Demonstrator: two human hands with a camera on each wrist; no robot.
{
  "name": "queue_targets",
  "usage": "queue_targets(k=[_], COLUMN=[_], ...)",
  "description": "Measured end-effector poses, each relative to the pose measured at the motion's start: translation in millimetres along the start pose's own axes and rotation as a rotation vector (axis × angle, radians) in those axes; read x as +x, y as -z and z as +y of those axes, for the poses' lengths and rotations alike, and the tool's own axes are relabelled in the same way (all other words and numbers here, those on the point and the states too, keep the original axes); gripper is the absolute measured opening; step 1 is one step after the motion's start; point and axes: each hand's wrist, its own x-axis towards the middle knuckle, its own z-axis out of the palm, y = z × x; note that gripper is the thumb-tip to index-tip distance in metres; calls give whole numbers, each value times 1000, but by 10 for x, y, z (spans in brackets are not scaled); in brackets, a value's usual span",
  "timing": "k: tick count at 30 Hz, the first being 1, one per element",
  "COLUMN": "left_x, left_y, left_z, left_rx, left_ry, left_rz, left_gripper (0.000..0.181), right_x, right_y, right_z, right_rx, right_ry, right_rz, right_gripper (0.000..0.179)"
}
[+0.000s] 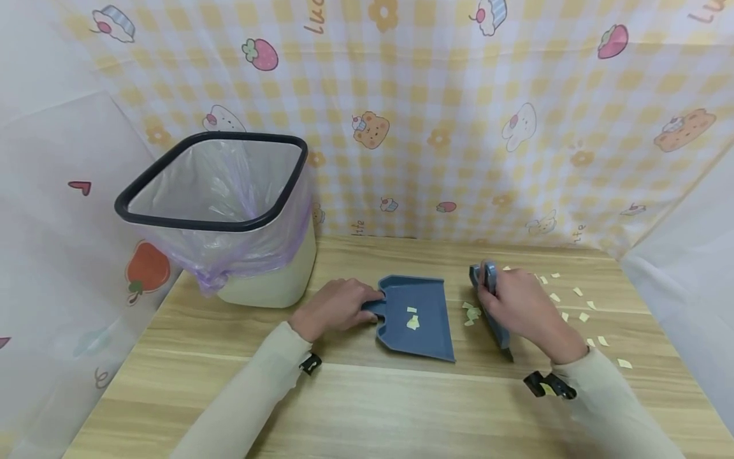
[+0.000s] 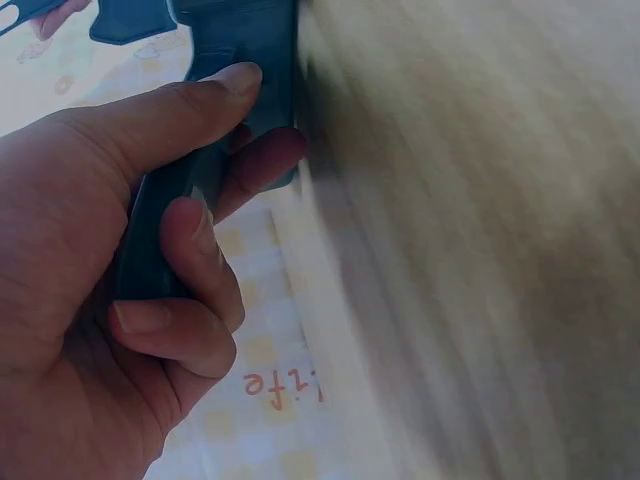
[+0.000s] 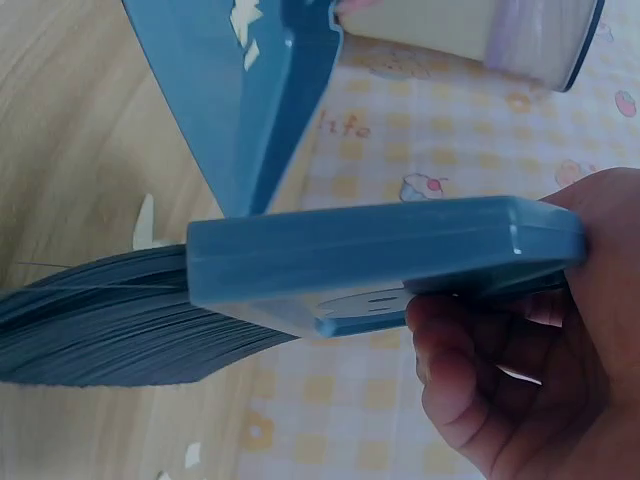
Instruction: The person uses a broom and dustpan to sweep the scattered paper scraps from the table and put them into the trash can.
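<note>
Blue dustpan [image 1: 429, 322] + brush [image 3: 320, 258] in fingers [image 2: 215, 265], bkgd cloth [image 1: 413, 83] w/ "life" [image 3: 345, 126]

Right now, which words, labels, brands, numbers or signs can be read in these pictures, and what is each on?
"life": low on the cloth, near the middle.
"life": low on the cloth, toward the right.
"luc": cloth's top, left of centre, cut off.
"lu": cloth's top right, cut off.
None readable on the bin, dustpan or brush.
</note>
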Motion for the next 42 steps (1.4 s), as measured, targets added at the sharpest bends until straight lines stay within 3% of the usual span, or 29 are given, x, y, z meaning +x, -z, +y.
queue_targets(k=[9, 22, 29, 37, 42], left_x=[24, 9, 12, 0, -21], left_y=[46, 37, 11, -18, -26], left_z=[22, 13, 3, -3, -13], left_rx=[11, 4, -5, -19, -38], left_ry=[35, 44, 37, 34, 29], left_rz=[-30, -36, -31, -21, -14], left_gripper=[40, 41, 42, 43, 42], right_x=[69, 188, 246, 250, 160], right_y=[-66, -226, -276, -245, -137], right_z=[-101, -336, -400, -401, -345], right_rx=[97, 255, 306, 383, 382], right_ry=[17, 46, 38, -66, -138], right_rz=[36, 146, 147, 156, 220], right_gripper=[9, 16, 14, 11, 8])
